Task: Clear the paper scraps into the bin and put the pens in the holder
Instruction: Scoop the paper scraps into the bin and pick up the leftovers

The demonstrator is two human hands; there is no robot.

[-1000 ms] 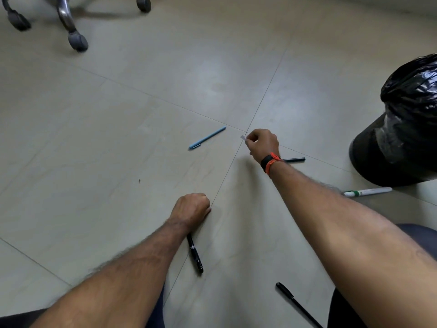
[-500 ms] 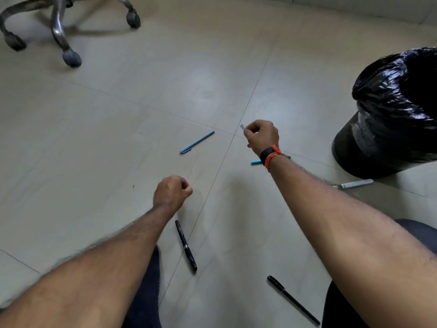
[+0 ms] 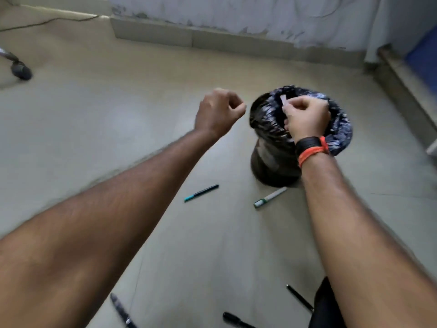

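My right hand (image 3: 306, 118) hovers over the mouth of the bin (image 3: 267, 129), which is lined with a black plastic bag. Its fingers pinch a small white paper scrap (image 3: 283, 100). My left hand (image 3: 218, 112) is raised in a loose fist just left of the bin; I see nothing in it. On the floor lie a teal and black pen (image 3: 201, 192), a white marker with a green band (image 3: 270, 197) at the bin's foot, and three black pens (image 3: 121, 311) (image 3: 236, 321) (image 3: 299, 298) near the bottom edge. No pen holder is in view.
A chair castor (image 3: 20, 69) stands at the far left. A wall with a raised skirting ledge (image 3: 189, 36) runs along the back, and a step or door frame (image 3: 406, 86) borders the right. The floor is pale tile.
My right hand carried the scrap from the floor up over the bin. My left hand lifted off the floor and rose beside the bin. The view swung right toward the bin.
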